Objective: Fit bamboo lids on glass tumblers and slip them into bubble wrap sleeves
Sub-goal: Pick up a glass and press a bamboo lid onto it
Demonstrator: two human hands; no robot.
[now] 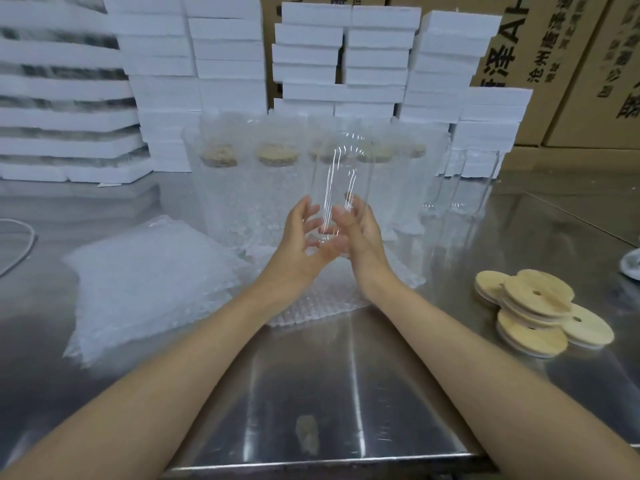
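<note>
A clear glass tumbler [341, 174] stands upright in the air above the steel table [311, 393], with no lid on it. My left hand [304, 237] cups its lower part from the left, fingers curled around the base. From the right my right hand [360, 230] grips the same lower part. Behind it stands a row of lidded tumblers in bubble wrap sleeves [242, 188]. Several bamboo lids [540, 310] lie stacked at the right. A pile of flat bubble wrap sleeves [149, 282] lies at the left.
Two bare glass tumblers [464, 181] stand at the back right. White foam boxes [346, 64] are stacked along the back, with cardboard cartons [571, 64] behind them. A white cable [20, 244] lies at the far left. One loose sleeve [322, 303] lies under my wrists.
</note>
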